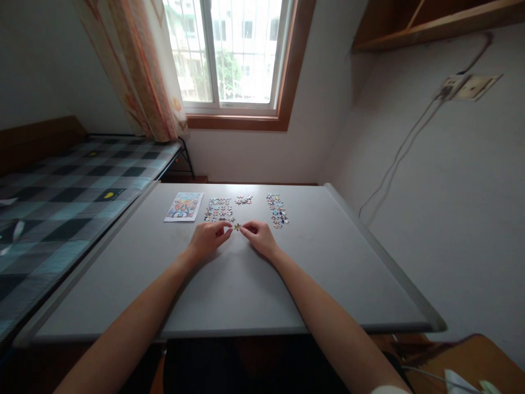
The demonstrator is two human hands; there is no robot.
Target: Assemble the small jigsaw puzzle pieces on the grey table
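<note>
On the grey table, my left hand and my right hand meet fingertip to fingertip. Between them they pinch a small jigsaw piece lying on the tabletop. Just beyond my hands lie loose puzzle pieces: a spread group at the left, a small cluster in the middle and a long strip at the right. A colourful picture card lies flat further left.
A bed with a checked cover runs along the table's left edge. A window with a curtain is behind the table. A white wall with a cable and socket stands close on the right.
</note>
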